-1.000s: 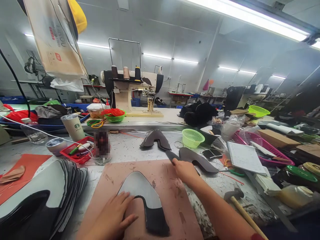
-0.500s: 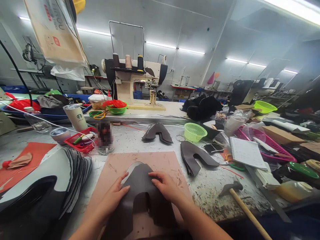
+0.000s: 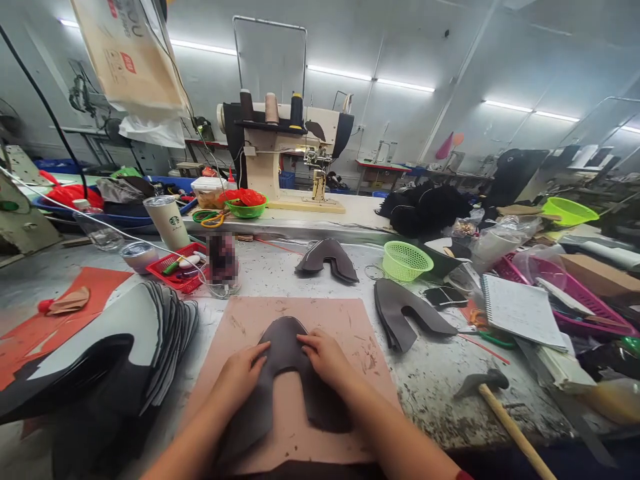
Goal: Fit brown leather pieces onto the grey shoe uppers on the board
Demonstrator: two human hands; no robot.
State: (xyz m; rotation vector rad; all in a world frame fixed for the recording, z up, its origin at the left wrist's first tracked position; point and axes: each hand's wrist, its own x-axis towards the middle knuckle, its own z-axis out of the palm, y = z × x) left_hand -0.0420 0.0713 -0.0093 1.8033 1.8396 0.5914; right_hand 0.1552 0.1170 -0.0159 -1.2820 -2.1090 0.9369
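Dark U-shaped leather piece (image 3: 287,347) flat on the pink cutting mat (image 3: 350,320), at the mat's centre. Left hand (image 3: 240,373) pressed palm-down on the piece's left arm — fingers spread, nothing gripped. Right hand (image 3: 327,360) likewise flat on the right arm. Stack of similar pieces (image 3: 400,313) just right of the mat; hammer (image 3: 493,400) further right.

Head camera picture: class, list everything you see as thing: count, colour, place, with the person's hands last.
shoe piece: one, dark brown, on mat under both hands
mat: one, pink, table front
piece stack: one, dark, right of mat
pile: one, grey-black, left
basket: one, green, behind stack
hammer: one, wooden handle, right front
notebook: one, white, right
sewing machine: one, cream, rear bench
left hand: on piece
right hand: on piece
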